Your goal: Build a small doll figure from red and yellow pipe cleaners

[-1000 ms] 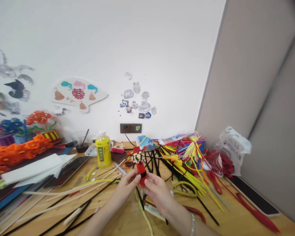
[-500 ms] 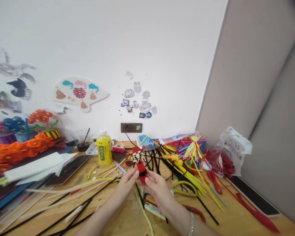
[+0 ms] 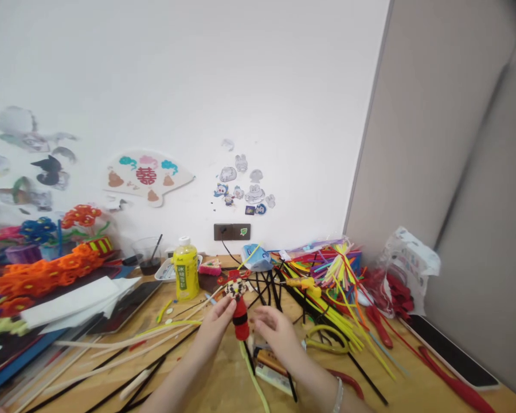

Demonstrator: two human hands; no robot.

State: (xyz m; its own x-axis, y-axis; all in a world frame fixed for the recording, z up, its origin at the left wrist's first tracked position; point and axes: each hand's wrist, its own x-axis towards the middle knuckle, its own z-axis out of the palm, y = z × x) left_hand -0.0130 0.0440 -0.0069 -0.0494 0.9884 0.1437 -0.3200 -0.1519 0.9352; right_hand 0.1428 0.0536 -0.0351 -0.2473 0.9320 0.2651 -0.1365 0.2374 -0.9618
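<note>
The wooden table [image 3: 219, 378] is bearing scattered, many-coloured pipe cleaners [image 3: 339, 319]. Above it the right hand [image 3: 279, 331] is hovering, fingers loosely curled and parted, while the left hand [image 3: 217, 321] is pinching a small red figure [image 3: 240, 309] nearly upright between them, its black band [image 3: 241, 319] showing.

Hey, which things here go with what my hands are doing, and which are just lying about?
With the work:
red-and-black figure, held in your left hand, with your right hand open beside it
yellow stems and black stems, probably materials

Just lying about, it seems:
yellow bottle
clear cup
dark-screened device at far right
orange flowers
</note>
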